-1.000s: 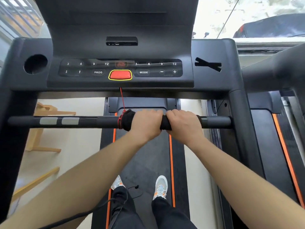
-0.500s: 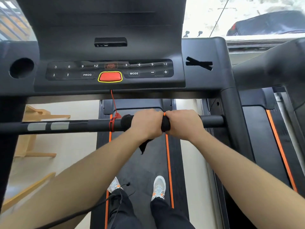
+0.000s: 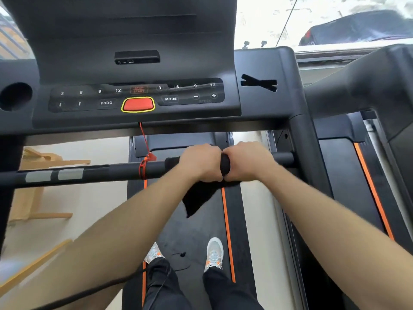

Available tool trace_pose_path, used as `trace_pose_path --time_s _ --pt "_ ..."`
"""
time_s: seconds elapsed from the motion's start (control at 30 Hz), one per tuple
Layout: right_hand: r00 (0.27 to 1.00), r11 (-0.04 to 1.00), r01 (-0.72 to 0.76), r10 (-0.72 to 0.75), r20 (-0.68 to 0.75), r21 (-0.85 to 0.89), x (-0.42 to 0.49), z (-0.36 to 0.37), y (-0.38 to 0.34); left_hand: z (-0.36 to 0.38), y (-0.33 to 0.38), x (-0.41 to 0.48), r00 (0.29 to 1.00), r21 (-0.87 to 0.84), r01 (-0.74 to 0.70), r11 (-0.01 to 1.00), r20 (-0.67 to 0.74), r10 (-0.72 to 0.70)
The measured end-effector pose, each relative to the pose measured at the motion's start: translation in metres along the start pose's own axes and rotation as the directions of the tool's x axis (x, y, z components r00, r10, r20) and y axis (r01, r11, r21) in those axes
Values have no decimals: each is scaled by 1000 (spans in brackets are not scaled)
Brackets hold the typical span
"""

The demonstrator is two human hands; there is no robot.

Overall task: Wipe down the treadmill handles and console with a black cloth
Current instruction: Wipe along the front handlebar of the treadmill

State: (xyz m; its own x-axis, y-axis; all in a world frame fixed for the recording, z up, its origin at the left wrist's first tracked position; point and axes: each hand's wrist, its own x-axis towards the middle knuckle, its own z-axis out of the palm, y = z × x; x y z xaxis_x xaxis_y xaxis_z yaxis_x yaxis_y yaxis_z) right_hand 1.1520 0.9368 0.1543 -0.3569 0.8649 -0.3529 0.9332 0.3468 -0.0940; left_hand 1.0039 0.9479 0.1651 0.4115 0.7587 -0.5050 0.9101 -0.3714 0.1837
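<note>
A black cloth [image 3: 197, 199] is wrapped around the treadmill's horizontal handle bar [image 3: 100, 173], with a loose corner hanging below it. My left hand [image 3: 200, 162] and my right hand [image 3: 248, 161] grip the cloth-covered bar side by side, knuckles touching, near the bar's right end. Above them is the black console [image 3: 201, 113] with numbered keys and a red stop button [image 3: 138, 104]. A red safety cord [image 3: 144, 151] drops from the console and is looped around the bar left of my hands.
Right upright post [image 3: 306, 153] stands just beyond my right hand. A second treadmill [image 3: 357, 166] sits to the right. My feet stand on the belt [image 3: 192, 233] below. Wooden frame pieces [image 3: 38, 166] lie on the floor at left. A cup hole [image 3: 15, 96] is at the console's left.
Both hands have slid right along the bar with the cloth, away from the red cord loop. More of the cloth now hangs loose beneath the bar.
</note>
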Motion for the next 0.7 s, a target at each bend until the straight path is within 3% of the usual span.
trace_pose_path --time_s 0.07,0.13,0.17,0.23,0.27,0.33,0.4,0.47,0.53,0.6,0.63,0.7 --pt "922 985 9 -76 -380 -174 -13 27 -5 23 9 -10 956 146 23 989 -293 21" --pt "878 982 -27 -67 -474 -189 -16 32 -7 27 12 -11 935 164 26 986 -352 34" --pt "924 985 -37 -30 -381 -166 -12 28 -6 22 11 -7 955 163 23 986 -296 27" --pt "997 996 -61 64 32 -64 -2 3 -3 3 7 7 999 52 -11 999 -34 13" --pt "970 997 -59 45 240 51 5 -9 3 -7 5 14 988 -62 -14 998 154 24" --pt "843 959 -142 -12 537 245 21 -28 14 -23 2 28 887 -254 51 966 456 73" --pt "818 943 -150 -50 573 297 26 -29 19 -28 3 33 845 -284 85 955 529 82" --pt "904 976 -74 -21 427 203 14 -20 20 -21 8 27 920 -233 34 972 388 61" --pt "999 999 -23 24 26 -22 -10 6 21 2 17 12 1000 -43 -20 999 3 20" --pt "927 975 -64 -21 -374 -213 -29 34 21 29 27 2 927 131 -35 991 -366 81" --pt "882 970 -94 -23 -471 -223 -35 43 20 37 31 0 883 166 -40 985 -455 113" --pt "876 976 -116 14 -482 -182 -34 41 20 35 36 6 904 138 -33 990 -418 88"
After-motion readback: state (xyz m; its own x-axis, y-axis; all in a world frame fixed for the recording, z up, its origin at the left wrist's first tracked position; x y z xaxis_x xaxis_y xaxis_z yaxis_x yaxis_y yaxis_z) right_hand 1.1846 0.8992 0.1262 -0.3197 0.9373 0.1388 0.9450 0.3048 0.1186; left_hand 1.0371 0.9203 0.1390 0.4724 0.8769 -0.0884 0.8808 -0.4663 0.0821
